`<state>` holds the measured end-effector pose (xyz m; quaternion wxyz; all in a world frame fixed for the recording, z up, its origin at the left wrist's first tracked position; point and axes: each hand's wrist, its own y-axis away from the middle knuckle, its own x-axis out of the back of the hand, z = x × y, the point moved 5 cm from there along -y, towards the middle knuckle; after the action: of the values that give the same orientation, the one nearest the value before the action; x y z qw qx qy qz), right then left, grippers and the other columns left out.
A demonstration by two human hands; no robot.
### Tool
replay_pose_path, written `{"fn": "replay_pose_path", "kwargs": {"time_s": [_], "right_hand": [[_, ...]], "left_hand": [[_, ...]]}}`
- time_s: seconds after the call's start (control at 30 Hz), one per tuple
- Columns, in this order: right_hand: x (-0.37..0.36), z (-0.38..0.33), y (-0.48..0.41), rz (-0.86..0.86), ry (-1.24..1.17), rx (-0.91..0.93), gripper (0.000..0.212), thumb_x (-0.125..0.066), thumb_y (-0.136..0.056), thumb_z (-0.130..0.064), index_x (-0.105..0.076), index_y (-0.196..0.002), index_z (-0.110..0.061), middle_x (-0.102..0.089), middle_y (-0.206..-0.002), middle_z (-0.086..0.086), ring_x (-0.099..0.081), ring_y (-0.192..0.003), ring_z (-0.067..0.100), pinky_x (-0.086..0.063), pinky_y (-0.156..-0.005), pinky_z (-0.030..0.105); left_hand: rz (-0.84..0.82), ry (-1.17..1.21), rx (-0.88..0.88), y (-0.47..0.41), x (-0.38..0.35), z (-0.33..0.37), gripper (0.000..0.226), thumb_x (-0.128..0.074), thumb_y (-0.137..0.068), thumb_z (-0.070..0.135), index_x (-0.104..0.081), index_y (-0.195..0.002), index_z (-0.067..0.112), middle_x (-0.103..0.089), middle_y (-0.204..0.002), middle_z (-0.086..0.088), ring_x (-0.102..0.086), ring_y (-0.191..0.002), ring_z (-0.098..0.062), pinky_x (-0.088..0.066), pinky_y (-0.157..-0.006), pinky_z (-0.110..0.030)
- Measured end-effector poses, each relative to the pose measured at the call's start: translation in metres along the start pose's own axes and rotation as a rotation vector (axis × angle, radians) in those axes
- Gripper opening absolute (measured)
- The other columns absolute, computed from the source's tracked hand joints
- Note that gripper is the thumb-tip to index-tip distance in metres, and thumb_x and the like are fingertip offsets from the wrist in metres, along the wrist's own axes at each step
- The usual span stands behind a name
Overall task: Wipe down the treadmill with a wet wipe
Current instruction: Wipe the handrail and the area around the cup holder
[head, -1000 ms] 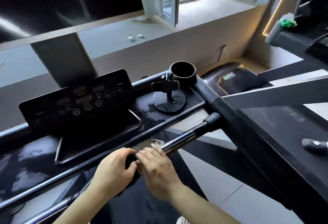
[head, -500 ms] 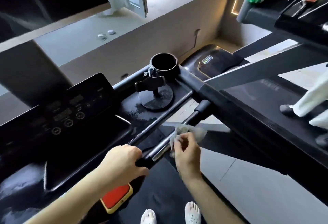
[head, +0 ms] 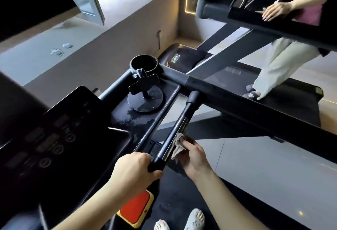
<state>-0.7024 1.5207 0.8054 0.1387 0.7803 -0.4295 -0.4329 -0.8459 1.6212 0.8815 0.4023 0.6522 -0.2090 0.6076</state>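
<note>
Treadmill (head: 60, 138) handlebar (head: 179, 125) pictured mid-wipe. Wet wipe (head: 177, 145) pinched in curled fingers of right hand (head: 195, 155), held against bar's chrome section just ahead of knuckles. Black grip of same bar clamped in left hand (head: 135, 171), just beside right hand. Red stop button (head: 135, 208) seen below left wrist. Step judged: bar being cleaned; console tray (head: 138, 122) beyond left hand already streaked wet. Next move judged to call for wipe to be slid up bar, away from both hands, toward black end sleeve.

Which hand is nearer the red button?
Left. The left hand grips the handlebar just above the red button; the right hand presses the wipe to the bar's chrome part, farther right.
</note>
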Motion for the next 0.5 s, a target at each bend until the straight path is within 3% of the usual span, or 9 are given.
{"fn": "replay_pose_path", "kwargs": {"time_s": [0.1, 0.2, 0.3, 0.4, 0.5], "right_hand": [[-0.009, 0.018, 0.015, -0.020, 0.105, -0.024, 0.010, -0.064, -0.096, -0.013, -0.069, -0.095, -0.005, -0.055, -0.063, 0.012, -0.055, -0.047, 0.025, -0.042, -0.046, 0.030], [-0.007, 0.048, 0.035, -0.047, 0.068, -0.047, 0.024, -0.075, -0.082, -0.014, -0.067, -0.099, 0.000, -0.061, -0.079, 0.017, -0.061, -0.065, 0.028, -0.049, -0.058, 0.036], [-0.005, 0.047, 0.037, -0.038, 0.145, -0.007, 0.036, -0.079, -0.080, -0.016, -0.066, -0.102, 0.009, -0.066, -0.086, 0.019, -0.064, -0.076, 0.028, -0.054, -0.066, 0.038], [-0.007, 0.022, 0.015, 0.007, 0.260, 0.073, 0.036, -0.087, -0.075, -0.029, -0.067, -0.095, -0.006, -0.070, -0.087, 0.017, -0.067, -0.072, 0.031, -0.056, -0.066, 0.042], [-0.003, -0.006, -0.011, 0.064, 0.254, 0.137, 0.045, -0.087, -0.070, -0.039, -0.069, -0.096, -0.007, -0.071, -0.085, 0.011, -0.069, -0.074, 0.028, -0.057, -0.076, 0.047]], "left_hand": [[0.016, -0.005, -0.002, -0.001, 0.000, -0.003, 0.059, -0.058, -0.079, 0.081, -0.061, -0.088, 0.023, -0.061, -0.083, 0.007, -0.063, -0.084, -0.013, -0.053, -0.071, -0.030], [0.030, -0.014, -0.021, 0.000, -0.002, -0.005, 0.061, -0.056, -0.078, 0.084, -0.060, -0.086, 0.023, -0.061, -0.082, 0.007, -0.063, -0.082, -0.012, -0.052, -0.069, -0.030], [0.037, -0.003, -0.033, 0.002, -0.002, -0.003, 0.061, -0.054, -0.079, 0.083, -0.060, -0.088, 0.023, -0.062, -0.084, 0.007, -0.064, -0.084, -0.012, -0.050, -0.068, -0.029], [0.039, -0.014, -0.032, 0.001, 0.000, -0.003, 0.063, -0.053, -0.079, 0.084, -0.061, -0.091, 0.023, -0.062, -0.086, 0.007, -0.064, -0.087, -0.013, -0.047, -0.069, -0.029], [0.039, -0.014, -0.014, 0.003, 0.001, -0.004, 0.059, -0.055, -0.082, 0.080, -0.061, -0.093, 0.022, -0.062, -0.087, 0.007, -0.064, -0.088, -0.015, -0.046, -0.069, -0.030]]}}
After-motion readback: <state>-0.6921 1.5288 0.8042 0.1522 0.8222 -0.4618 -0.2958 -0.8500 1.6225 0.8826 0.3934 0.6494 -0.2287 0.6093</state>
